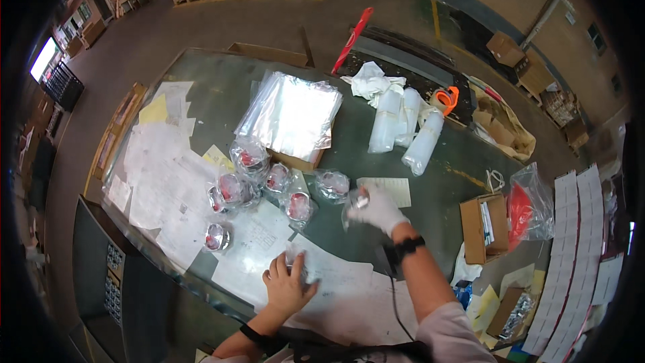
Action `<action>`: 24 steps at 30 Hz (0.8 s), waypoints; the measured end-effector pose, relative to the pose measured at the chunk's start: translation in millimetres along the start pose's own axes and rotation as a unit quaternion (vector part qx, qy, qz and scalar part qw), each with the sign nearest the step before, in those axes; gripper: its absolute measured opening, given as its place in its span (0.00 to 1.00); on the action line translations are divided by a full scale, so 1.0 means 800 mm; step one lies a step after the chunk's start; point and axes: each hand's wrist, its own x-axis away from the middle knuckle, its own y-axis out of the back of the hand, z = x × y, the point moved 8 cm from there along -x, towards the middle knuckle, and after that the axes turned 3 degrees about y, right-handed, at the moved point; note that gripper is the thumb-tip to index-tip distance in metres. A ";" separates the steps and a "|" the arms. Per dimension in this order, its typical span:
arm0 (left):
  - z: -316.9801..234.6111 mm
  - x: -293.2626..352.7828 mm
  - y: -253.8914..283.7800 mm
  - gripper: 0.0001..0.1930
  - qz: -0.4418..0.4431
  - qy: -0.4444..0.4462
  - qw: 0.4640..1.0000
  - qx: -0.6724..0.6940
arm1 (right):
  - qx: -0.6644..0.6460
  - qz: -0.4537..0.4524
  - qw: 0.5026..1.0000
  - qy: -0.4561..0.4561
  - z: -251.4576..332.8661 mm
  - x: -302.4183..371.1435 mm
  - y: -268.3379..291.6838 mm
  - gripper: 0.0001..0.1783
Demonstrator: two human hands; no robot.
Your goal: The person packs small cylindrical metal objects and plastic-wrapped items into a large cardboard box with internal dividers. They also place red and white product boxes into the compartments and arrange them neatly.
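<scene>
My left hand is bare and curls over a clear-wrapped piece on the papers; the piece is mostly hidden under the fingers. My right hand, in a white glove, grips a shiny round part in a clear bag, slightly blurred. Ahead of both hands lie several bagged round metal parts with red inside, among them one part close to the right hand and another farther left. One more bagged part sits apart at the left. A printed sheet lies beyond the right hand.
A stack of clear plastic bags rests on cardboard behind the parts. Rolls of white plastic and an orange tape dispenser lie at the far right. An open carton stands right. Papers cover the table's left.
</scene>
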 end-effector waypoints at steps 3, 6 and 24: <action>0.004 -0.011 -0.028 0.43 -0.032 0.019 0.999 0.035 | 0.190 0.059 0.980 -0.012 0.029 0.068 -0.018 0.30; 0.015 -0.051 -0.048 0.39 -0.029 0.067 0.992 0.104 | 0.232 0.049 0.971 -0.021 0.037 0.080 -0.026 0.30; 0.000 -0.070 -0.103 0.20 -0.045 -0.086 0.979 0.179 | -0.225 -0.012 0.949 -0.221 -0.073 0.423 0.054 0.38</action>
